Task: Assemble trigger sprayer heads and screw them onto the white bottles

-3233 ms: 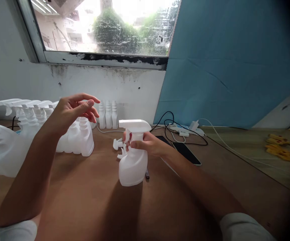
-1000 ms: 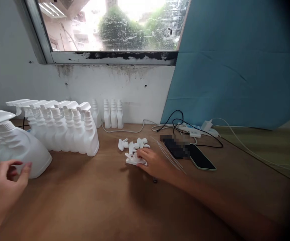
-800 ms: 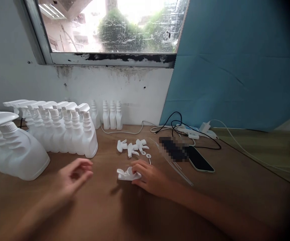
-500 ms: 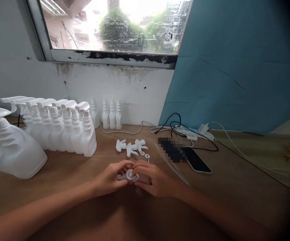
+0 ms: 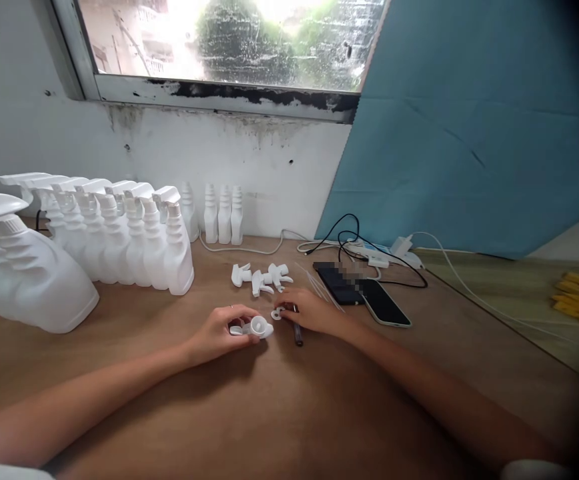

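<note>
My left hand (image 5: 233, 331) grips a white trigger spray head (image 5: 258, 326), its round collar opening facing up. To the right of it, my right hand (image 5: 305, 311) pinches a flat white ring washer (image 5: 276, 313) between thumb and fingertips, just above or on the table. A dark slim stick-like tool (image 5: 298, 335) runs under that hand's fingers and sticks out toward me; its upper part is mostly hidden. Just beyond the hands lie several loose white trigger spray heads (image 5: 261, 283).
White spray bottles (image 5: 174, 260) with trigger heads line the left side; smaller white bottles (image 5: 224, 217) stand by the wall. Thin clear tubes (image 5: 319, 285), a dark tablet-like device (image 5: 337, 285), a phone (image 5: 385, 303), a power strip (image 5: 404, 257) and cables lie to the right.
My hands have separated. The right one has left the spray head and moved up and right to the washer, along with the dark tool. The view has tilted slightly down.
</note>
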Action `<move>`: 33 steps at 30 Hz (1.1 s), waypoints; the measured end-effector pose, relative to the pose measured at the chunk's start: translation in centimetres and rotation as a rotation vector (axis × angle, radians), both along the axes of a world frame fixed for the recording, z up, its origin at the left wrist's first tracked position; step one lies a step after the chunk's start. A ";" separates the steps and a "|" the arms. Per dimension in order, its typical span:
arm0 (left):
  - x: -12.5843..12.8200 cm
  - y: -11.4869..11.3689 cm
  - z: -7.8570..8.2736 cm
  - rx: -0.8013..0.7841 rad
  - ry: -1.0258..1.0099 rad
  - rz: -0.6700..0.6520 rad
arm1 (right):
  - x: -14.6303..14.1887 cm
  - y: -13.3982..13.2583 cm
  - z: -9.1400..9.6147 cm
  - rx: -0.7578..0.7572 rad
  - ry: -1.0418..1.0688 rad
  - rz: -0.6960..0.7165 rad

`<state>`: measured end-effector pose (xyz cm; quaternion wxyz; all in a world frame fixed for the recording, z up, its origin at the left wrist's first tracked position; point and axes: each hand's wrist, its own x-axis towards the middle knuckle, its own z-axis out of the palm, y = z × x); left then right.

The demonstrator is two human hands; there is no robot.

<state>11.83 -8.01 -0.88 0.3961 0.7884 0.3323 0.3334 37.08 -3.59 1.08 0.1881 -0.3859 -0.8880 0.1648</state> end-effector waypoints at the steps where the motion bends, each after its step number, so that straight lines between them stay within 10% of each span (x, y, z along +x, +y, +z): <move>1: 0.0 0.0 0.0 0.009 0.005 -0.003 | -0.2 -0.1 0.3 0.005 0.021 -0.015; 9: 0.1 0.1 0.1 0.005 0.008 -0.016 | -2.7 -4.0 3.6 0.077 0.340 0.056; 33: 0.1 -0.2 -0.6 0.086 -0.058 -0.049 | -3.1 -4.6 0.9 0.550 0.193 0.364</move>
